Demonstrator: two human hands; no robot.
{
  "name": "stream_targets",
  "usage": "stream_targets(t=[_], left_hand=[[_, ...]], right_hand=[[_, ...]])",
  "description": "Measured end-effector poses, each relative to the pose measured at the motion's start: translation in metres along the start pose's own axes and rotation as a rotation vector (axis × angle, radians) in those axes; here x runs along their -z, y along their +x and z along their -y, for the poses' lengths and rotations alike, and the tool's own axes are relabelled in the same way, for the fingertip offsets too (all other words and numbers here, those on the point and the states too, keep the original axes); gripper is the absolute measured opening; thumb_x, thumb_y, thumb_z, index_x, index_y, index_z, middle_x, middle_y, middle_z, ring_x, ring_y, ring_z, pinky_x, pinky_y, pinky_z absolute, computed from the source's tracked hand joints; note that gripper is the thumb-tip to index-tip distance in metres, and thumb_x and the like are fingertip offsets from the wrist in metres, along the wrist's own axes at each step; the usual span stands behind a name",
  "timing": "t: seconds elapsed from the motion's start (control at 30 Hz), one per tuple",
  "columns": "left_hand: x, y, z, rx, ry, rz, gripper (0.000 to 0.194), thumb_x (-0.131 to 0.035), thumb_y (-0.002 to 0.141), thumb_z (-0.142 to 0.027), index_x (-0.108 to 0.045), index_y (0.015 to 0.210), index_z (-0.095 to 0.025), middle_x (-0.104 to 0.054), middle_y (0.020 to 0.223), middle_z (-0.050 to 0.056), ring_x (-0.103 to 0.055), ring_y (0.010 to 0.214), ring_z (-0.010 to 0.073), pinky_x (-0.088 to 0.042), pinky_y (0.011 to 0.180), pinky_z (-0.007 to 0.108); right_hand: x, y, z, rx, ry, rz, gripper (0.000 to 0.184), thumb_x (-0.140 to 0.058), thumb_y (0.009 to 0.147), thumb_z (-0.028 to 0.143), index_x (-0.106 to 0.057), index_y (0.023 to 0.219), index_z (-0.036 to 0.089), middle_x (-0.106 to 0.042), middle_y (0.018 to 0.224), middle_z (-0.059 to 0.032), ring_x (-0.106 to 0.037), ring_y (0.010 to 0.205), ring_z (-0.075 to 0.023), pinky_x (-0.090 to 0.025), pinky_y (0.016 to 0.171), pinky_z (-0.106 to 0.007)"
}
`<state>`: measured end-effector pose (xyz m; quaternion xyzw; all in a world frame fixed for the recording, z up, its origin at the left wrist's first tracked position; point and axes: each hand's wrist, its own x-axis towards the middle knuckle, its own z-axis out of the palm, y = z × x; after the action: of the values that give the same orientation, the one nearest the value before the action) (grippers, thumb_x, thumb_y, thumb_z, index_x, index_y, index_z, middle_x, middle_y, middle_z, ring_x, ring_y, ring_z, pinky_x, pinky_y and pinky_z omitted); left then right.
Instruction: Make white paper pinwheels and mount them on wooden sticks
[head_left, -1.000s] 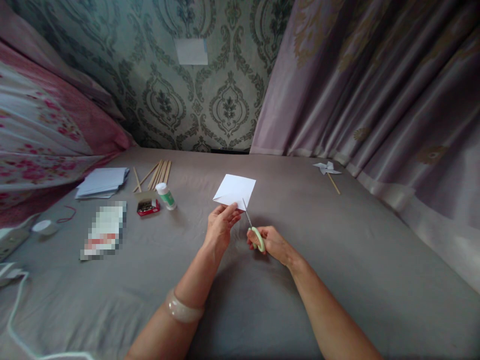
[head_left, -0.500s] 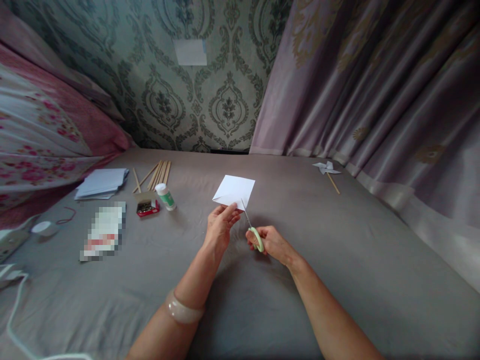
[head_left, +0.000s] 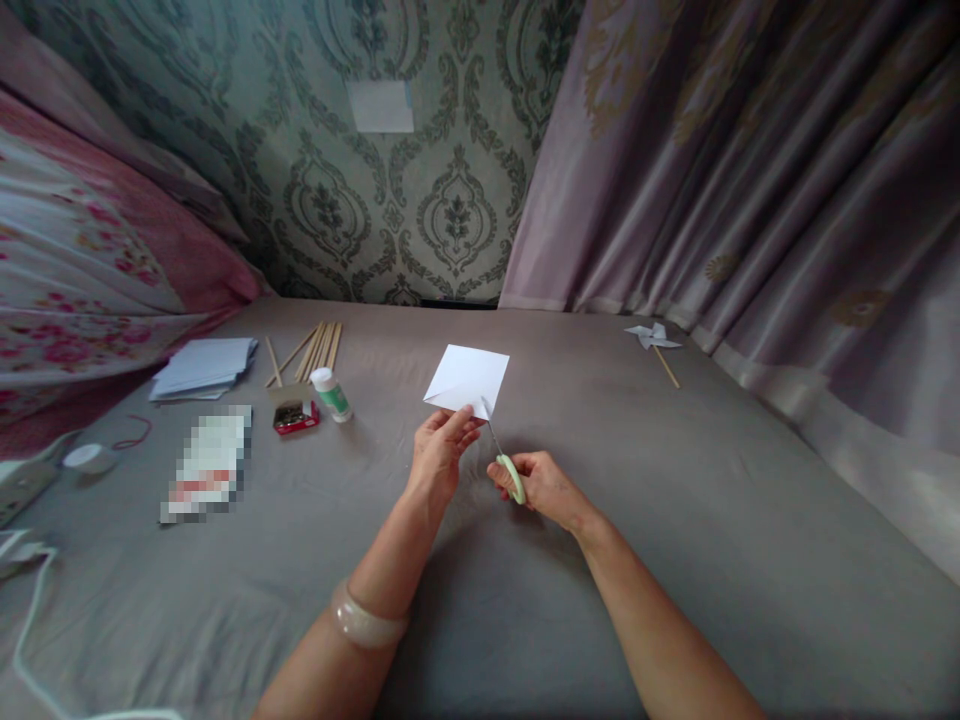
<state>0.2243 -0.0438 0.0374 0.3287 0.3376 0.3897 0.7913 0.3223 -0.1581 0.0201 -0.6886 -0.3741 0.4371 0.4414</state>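
Note:
A white square sheet of paper (head_left: pixel 469 375) is pinched at its lower edge by my left hand (head_left: pixel 441 445), thumb on top. My right hand (head_left: pixel 536 480) grips a pair of scissors (head_left: pixel 511 475) by pale green handles. Its blades point up and away, with the tips at the paper's lower right corner, just right of my left fingertips. Part of the blades overlaps the paper, and how far they are spread is hard to make out. One handle loop is mostly hidden by my fingers.
Leftward on the grey cloth lie a paper stack (head_left: pixel 206 365), several wooden sticks (head_left: pixel 321 350), a glue bottle (head_left: pixel 331 395), a small red box of metal pieces (head_left: pixel 295 414) and a pixelated packet (head_left: pixel 210 465). A paper pinwheel (head_left: pixel 652 337) lies far right. A white cable (head_left: pixel 34 620) runs at lower left.
The paper has shifted very slightly up and left. My right hand has moved a little left, and the scissor blades look closer together at the paper's corner.

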Motion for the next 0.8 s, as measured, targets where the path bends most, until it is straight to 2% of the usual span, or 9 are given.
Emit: stream_targets(t=[0.33, 0.8], left_hand=[[-0.0016, -0.0012, -0.0015, -0.019, 0.018, 0.005, 0.032, -0.083, 0.05, -0.03, -0.057, 0.058, -0.014, -0.061, 0.057, 0.001, -0.063, 0.064, 0.013, -0.045, 0.062, 0.023], [-0.0011, -0.0044, 0.0026, -0.056, 0.088, 0.073, 0.029, -0.081, 0.055, -0.033, -0.06, 0.062, -0.014, -0.063, 0.06, 0.002, -0.064, 0.066, 0.0136, -0.046, 0.061, 0.023]], right_hand=[[-0.0015, -0.0012, 0.0045, 0.017, -0.023, -0.032, 0.051, -0.068, 0.062, 0.064, -0.058, 0.057, 0.014, -0.052, 0.05, 0.0025, -0.037, 0.045, -0.0061, -0.029, 0.045, -0.021], [-0.0007, -0.0025, 0.0068, 0.01, -0.007, -0.07, 0.051, -0.069, 0.06, 0.064, -0.057, 0.057, 0.014, -0.053, 0.051, 0.0016, -0.037, 0.045, -0.0067, -0.027, 0.043, -0.022]])
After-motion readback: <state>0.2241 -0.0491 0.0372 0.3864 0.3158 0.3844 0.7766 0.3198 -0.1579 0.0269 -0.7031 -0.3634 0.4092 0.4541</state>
